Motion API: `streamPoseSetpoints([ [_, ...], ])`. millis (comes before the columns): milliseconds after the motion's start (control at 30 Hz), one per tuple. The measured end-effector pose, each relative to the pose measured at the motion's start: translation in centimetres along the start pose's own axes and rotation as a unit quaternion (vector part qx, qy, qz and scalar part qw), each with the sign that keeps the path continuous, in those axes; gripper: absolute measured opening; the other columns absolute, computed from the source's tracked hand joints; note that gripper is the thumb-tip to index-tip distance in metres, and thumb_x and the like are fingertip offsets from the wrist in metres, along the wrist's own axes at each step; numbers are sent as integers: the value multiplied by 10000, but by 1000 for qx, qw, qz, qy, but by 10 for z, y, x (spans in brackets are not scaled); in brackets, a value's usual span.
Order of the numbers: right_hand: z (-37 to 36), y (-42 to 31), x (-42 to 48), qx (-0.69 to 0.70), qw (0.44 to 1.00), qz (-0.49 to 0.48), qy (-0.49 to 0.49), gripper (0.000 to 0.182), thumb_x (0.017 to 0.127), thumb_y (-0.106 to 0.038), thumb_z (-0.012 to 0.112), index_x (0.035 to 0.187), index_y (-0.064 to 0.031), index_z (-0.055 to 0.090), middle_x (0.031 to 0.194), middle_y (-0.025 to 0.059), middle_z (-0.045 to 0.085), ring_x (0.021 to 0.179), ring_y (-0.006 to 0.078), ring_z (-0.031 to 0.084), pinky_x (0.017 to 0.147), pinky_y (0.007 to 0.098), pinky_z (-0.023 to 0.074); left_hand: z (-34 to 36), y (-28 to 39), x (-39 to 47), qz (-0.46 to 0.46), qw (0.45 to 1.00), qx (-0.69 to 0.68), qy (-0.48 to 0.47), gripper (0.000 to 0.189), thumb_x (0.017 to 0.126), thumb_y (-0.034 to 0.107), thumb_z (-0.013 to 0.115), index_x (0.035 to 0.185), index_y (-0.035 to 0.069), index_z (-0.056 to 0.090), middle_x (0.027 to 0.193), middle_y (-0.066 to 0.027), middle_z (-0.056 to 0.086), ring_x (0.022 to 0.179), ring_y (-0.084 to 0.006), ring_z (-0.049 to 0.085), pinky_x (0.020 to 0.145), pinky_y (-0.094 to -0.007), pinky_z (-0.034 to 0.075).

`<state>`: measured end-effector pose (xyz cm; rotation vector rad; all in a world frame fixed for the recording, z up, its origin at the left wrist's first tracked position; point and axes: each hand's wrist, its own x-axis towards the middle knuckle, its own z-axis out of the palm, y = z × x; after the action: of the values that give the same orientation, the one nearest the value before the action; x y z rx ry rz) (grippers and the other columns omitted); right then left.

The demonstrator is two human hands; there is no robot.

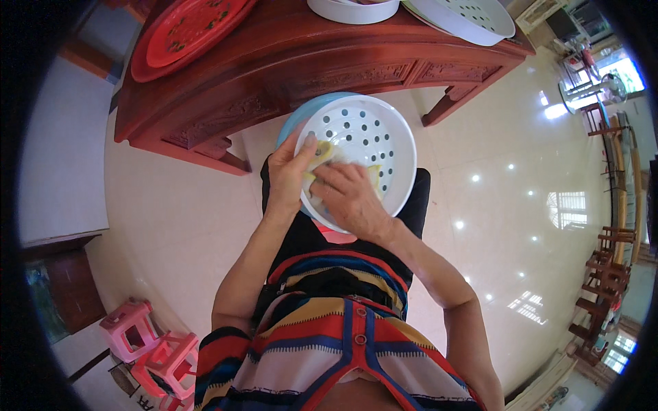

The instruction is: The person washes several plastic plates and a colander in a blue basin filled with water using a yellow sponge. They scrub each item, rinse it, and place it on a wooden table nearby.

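A round white perforated basin is tilted above my lap, over a light blue basin that shows along its far left edge. My left hand grips the white basin's left rim, its thumb over the inside. My right hand reaches inside the basin, fingers bent among pale yellow-edged pieces at the lower left. The pieces are partly hidden and blurred, so I cannot tell what they are or whether the right fingers hold any.
A carved reddish wooden table stands ahead, bearing a red tray with green bits, a white bowl and another perforated white basin. Pink plastic stools stand at the lower left; a fan is at the far right.
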<state>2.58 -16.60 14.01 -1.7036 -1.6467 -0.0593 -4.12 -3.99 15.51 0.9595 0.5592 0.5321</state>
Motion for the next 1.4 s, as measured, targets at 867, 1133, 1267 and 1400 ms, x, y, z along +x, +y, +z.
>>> streamPoseSetpoints([
  [867,-12,1,-1,56,998,27,4,259,701,-49,617,958,-73,599,1078,145,504,953,331,517,814,402,447,13,5,-8,62,997,53,7,335,890,152,568,1192,8,557,1084,-72,606,919,-116,572,821,-246,453],
  [1133,-33,33,-17,19,977,211,-19,216,728,-5,566,939,-48,579,975,158,527,930,333,535,812,387,463,7,19,-9,83,994,66,-5,382,881,132,572,1237,6,513,1079,-68,609,926,-86,571,779,-216,468],
  [1267,-37,48,4,-52,960,249,119,246,708,10,559,951,-24,576,1008,191,518,938,350,521,836,412,438,11,3,-16,18,999,21,-19,388,881,137,573,1245,15,512,1070,-57,610,926,-84,567,781,-215,465],
  [1400,-19,34,14,-116,986,66,102,323,647,4,579,968,-29,598,1115,195,505,971,358,509,853,438,417,17,-2,-16,25,999,28,-13,359,883,159,579,1216,29,546,1060,-50,613,907,-89,568,788,-220,461],
])
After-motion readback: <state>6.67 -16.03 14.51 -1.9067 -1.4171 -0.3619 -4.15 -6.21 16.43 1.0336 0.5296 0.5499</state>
